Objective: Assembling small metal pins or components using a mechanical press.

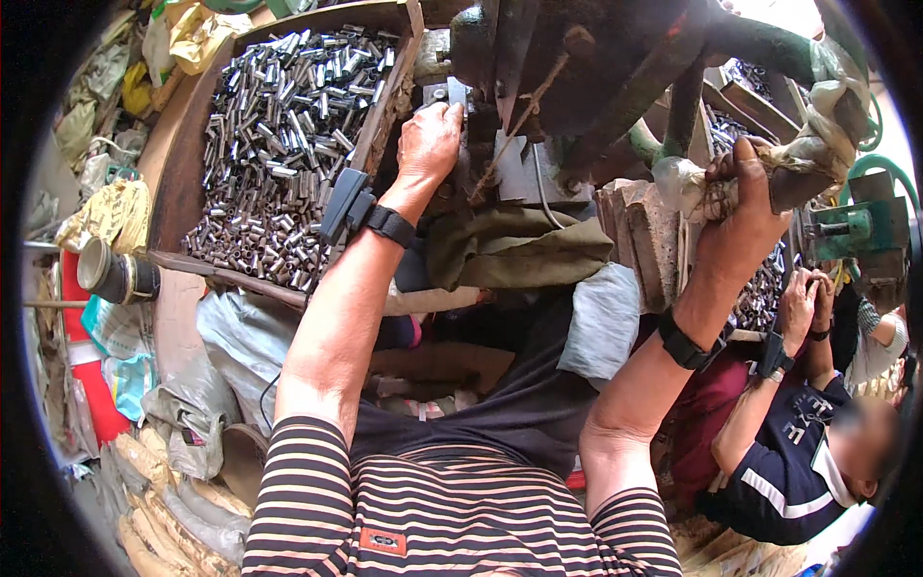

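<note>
My left hand [429, 144] is closed, its thumb and fingertips pinching a small flat metal piece [457, 92] at the bed of a dark, greasy machine [519, 67]. My right hand [745, 197] is raised and wrapped round the machine's lever handle [825, 120], which is bound in clear plastic and cloth. Beside my left forearm, a wooden tray [183, 173] holds a heap of short shiny metal tubes [288, 125]. The fingers of my left hand partly hide the piece they hold.
A green-brown cloth [519, 245] hangs below the machine, near stacked wooden boards [639, 236]. At right, a co-worker [779, 462] handles something at a green machine [856, 231]. Plastic bags [187, 413] and a black cylinder [120, 274] are on the left.
</note>
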The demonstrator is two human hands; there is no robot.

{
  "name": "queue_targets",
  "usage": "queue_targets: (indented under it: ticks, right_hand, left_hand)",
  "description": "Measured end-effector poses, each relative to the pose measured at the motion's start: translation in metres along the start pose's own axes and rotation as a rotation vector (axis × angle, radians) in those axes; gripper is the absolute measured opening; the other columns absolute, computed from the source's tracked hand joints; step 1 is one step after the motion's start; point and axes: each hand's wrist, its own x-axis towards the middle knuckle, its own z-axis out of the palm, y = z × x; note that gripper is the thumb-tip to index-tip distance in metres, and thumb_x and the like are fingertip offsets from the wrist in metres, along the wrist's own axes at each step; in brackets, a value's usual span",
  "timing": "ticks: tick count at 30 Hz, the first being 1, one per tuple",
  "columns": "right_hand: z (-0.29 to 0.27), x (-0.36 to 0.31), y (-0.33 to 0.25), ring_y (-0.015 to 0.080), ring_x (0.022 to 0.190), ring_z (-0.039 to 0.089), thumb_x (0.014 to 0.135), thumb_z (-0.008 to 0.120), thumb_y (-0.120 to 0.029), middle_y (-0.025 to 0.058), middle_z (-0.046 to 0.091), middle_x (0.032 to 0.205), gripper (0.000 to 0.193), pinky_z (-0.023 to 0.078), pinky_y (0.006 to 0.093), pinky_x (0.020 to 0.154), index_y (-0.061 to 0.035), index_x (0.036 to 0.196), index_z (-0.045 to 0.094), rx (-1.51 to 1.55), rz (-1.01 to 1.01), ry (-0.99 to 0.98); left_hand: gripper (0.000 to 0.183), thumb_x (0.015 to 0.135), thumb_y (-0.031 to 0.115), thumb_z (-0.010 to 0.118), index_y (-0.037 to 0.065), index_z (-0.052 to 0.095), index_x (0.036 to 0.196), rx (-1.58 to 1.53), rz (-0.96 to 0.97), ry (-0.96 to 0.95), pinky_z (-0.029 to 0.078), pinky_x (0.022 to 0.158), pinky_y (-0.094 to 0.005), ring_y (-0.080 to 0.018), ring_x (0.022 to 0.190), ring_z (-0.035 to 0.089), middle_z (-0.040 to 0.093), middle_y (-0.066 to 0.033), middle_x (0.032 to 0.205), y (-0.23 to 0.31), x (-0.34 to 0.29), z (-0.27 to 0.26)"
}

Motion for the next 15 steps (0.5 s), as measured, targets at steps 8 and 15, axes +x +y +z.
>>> queue_targets:
  ticks: [8, 15]
  right_hand:
    - [0.012, -0.017, 0.031, 0.0126, 0.067, 0.058, 0.078, 0.067, -0.006, 0.0052, 0.059, 0.078, 0.019, 0.047, 0.0252, 0.064, 0.0019, 0.094, 0.058, 0.142, -0.075, 0.124]
    - [0.002, -0.002, -0.002, 0.0122, 0.064, 0.058, 0.077, 0.069, -0.005, 0.0054, 0.062, 0.077, 0.019, 0.047, 0.0244, 0.062, 0.0024, 0.092, 0.061, 0.056, 0.011, -0.001]
  left_hand:
    - [0.043, 0.092, 0.04, 0.046, 0.0, 0.061, 0.087, 0.052, 0.05, 0.071, 0.046, 0.069, -0.0435, -0.0396, 0.077, 0.061, 0.062, -0.0219, 0.077, 0.002, 0.003, 0.001]
    - [0.04, 0.09, 0.036, 0.054, -0.004, 0.06, 0.087, 0.034, 0.07, -0.069, 0.045, 0.06, -0.0365, -0.0211, 0.063, 0.059, 0.058, -0.0135, 0.069, -0.015, 0.008, -0.04]
